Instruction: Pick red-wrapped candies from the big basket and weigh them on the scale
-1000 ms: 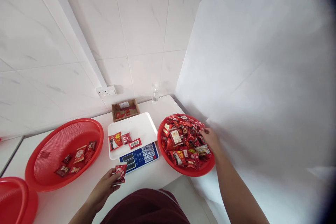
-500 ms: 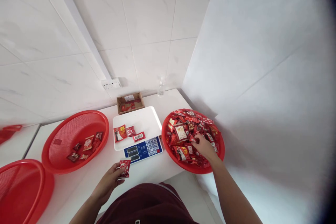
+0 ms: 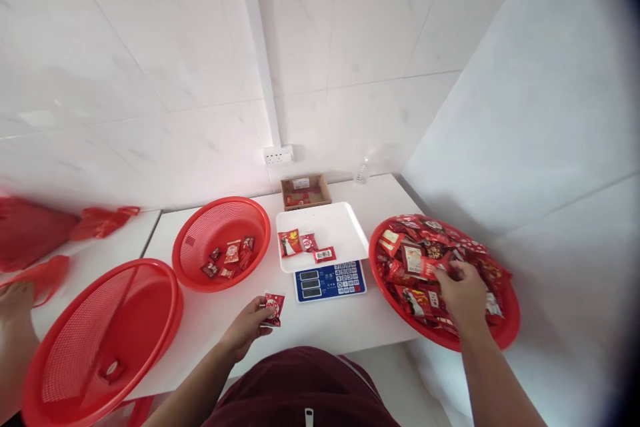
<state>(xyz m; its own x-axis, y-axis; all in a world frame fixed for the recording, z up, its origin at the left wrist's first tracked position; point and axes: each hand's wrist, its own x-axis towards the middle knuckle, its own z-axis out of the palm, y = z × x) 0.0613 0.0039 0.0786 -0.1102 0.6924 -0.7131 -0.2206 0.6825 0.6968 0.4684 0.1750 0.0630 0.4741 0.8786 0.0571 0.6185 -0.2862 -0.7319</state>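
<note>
My left hand (image 3: 249, 327) pinches a red wrapped packet (image 3: 273, 309) in front of the scale. Over the full red basket (image 3: 510, 320) on the right, my right hand (image 3: 463, 290) has its fingers closed on a small red packet (image 3: 431, 268), just above the heap of mixed candies. The digital scale (image 3: 330, 282) has a blue keypad and a white tray (image 3: 345, 227). Three red packets lie on the tray's left part, among them a larger one with a yellow print (image 3: 290, 243).
Left of the scale, one red basket (image 3: 183, 250) holds several packets; a nearer one (image 3: 173, 320) holds one. Behind stand a cardboard box (image 3: 327, 195) and a clear bottle (image 3: 361, 171). Another person's arm (image 3: 15, 333) and red bags (image 3: 103, 222) are at far left.
The view has turned left, bringing the other person's arm and red bags into sight. My right hand has raised a small packet slightly from the heap. My left hand still holds its packet.
</note>
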